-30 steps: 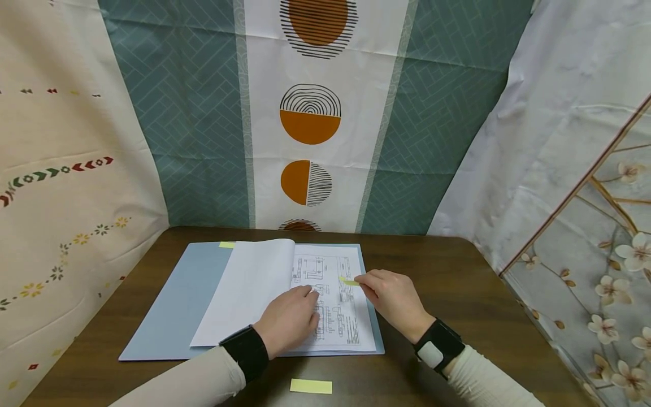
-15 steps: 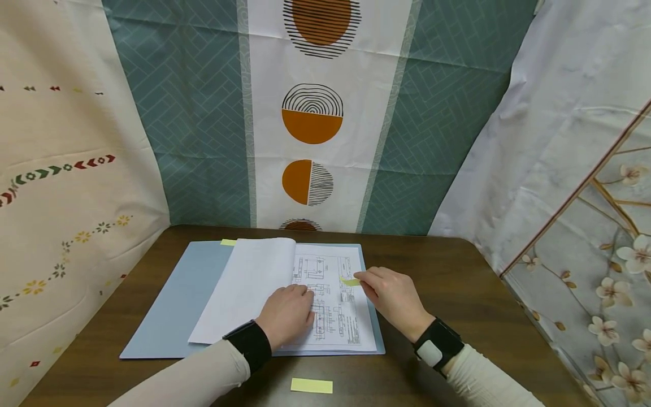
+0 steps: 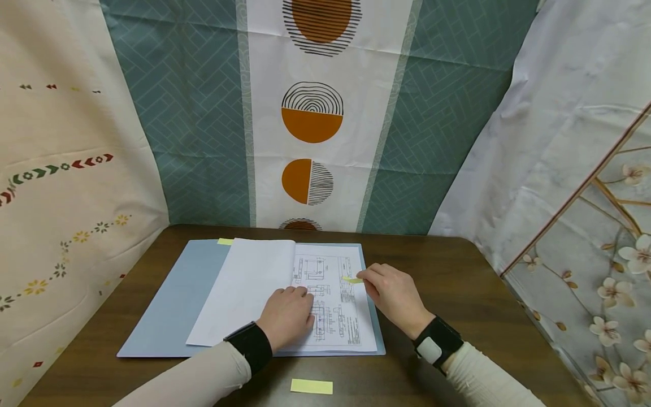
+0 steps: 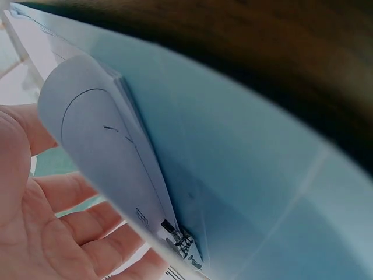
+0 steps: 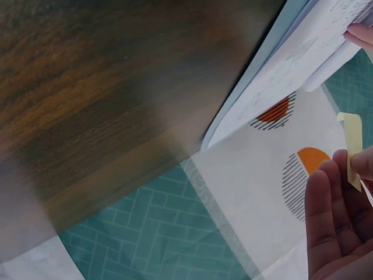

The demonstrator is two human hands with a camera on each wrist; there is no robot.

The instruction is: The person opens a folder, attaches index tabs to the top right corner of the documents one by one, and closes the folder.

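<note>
Now my left hand (image 3: 289, 316) presses flat on the drawing page (image 3: 330, 299) to steady it, while my right hand (image 3: 394, 297) pinches a yellow sticky tab (image 3: 352, 280) just above that page's right side.

a small yellow sticky tab (image 3: 352, 280) is pinched at one end, held just above the printed drawing page (image 3: 333, 299). that page lies flat in an open blue folder (image 3: 173, 305), its neighbour sheet (image 3: 249, 288) curling up at the fold.
</note>
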